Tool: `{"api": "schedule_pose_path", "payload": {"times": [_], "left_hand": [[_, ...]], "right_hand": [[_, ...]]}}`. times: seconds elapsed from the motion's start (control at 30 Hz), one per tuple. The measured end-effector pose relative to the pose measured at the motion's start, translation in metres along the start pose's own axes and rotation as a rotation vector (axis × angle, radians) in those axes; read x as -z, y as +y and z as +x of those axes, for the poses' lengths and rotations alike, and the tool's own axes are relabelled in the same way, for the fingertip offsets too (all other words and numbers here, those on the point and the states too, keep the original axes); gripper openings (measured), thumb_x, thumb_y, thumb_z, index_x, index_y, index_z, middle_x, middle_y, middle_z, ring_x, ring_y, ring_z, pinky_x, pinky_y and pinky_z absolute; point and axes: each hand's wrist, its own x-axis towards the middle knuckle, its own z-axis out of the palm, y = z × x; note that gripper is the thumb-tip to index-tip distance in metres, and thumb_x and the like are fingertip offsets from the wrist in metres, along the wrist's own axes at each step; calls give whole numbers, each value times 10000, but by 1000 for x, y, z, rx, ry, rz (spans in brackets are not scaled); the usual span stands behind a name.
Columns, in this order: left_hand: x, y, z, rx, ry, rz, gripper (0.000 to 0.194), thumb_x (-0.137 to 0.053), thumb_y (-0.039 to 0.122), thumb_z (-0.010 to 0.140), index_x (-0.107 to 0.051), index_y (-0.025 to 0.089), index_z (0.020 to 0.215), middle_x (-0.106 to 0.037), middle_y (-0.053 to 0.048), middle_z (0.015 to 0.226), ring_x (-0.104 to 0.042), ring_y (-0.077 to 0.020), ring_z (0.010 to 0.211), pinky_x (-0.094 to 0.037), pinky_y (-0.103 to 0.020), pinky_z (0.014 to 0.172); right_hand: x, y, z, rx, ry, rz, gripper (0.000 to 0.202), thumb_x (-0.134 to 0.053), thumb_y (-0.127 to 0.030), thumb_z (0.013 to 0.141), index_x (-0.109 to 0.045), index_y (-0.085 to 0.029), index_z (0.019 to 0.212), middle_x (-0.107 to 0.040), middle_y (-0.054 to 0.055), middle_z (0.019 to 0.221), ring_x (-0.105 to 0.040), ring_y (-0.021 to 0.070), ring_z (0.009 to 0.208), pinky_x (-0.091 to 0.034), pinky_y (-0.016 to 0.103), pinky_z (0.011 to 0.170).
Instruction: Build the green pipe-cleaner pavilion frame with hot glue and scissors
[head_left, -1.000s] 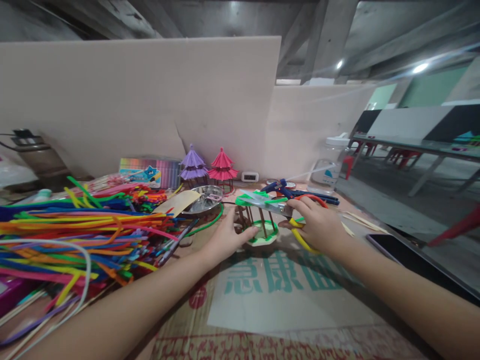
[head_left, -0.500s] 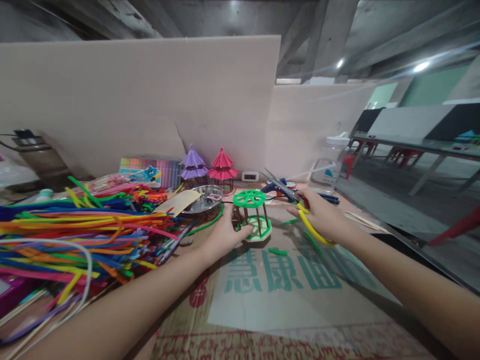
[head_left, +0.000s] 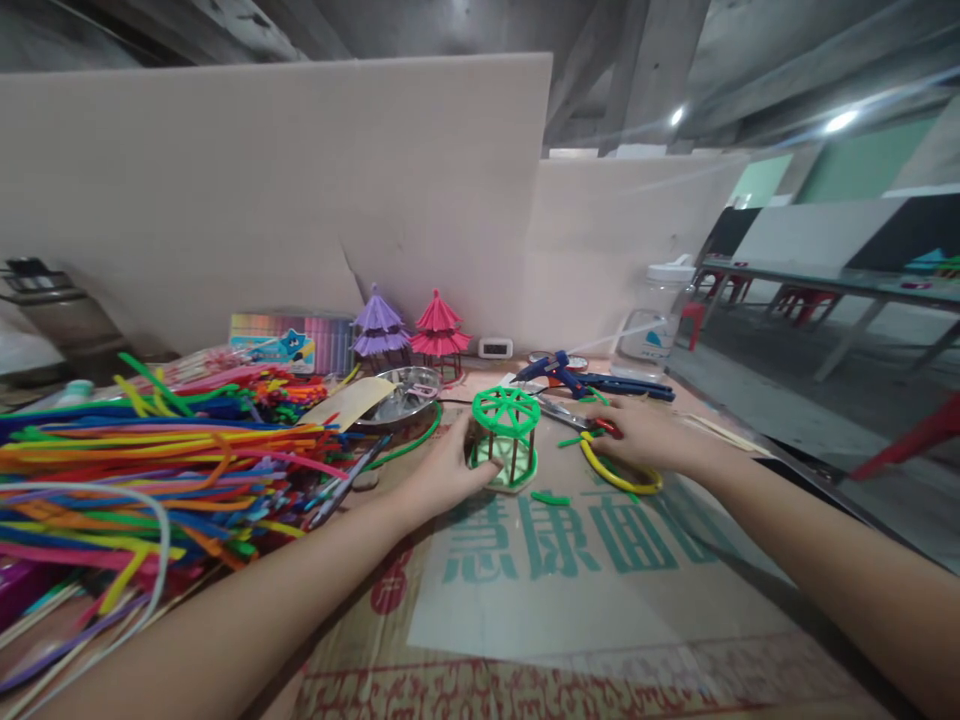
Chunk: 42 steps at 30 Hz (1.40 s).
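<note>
My left hand (head_left: 448, 470) is closed round the near left side of a small pavilion frame (head_left: 506, 410). The frame has a green spoked ring on top, thin brown posts and a pale green-edged base resting on the table. My right hand (head_left: 637, 436) rests low over the scissors (head_left: 556, 412), its fingers curled at the red and yellow handles. The blades lie nearly flat, pointing back toward the blue glue gun (head_left: 551, 366). Short green offcuts (head_left: 550, 498) lie near the frame, with other green bits by the scissors.
Bundled coloured pipe cleaners (head_left: 180, 470) cover the left side. Behind stand a purple pagoda (head_left: 379, 325), a red pagoda (head_left: 437, 325), a metal dish (head_left: 405, 395) and a small clock (head_left: 495, 348). A clear bottle (head_left: 651, 325) and dark blue pliers (head_left: 634, 386) are at the back right.
My right hand has lowered the scissors from a raised, tilted position down to the table. My left hand stays on the pavilion frame. The view has shifted slightly.
</note>
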Motion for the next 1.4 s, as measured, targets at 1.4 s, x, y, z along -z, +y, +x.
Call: {"api": "schedule_pose_path", "payload": {"times": [1.4], "left_hand": [[0,-23,8,-38,52,117,510,-591,341,859,-450,169,1318,-621,-118,1273,-615,-266,1149,-450,-444,1047]], "right_hand": [[32,50,7,-288,-43,99,317,-495,-257,890,-741,-183,1074,-766,91,878,-703,225,838,-477,283,740]]}}
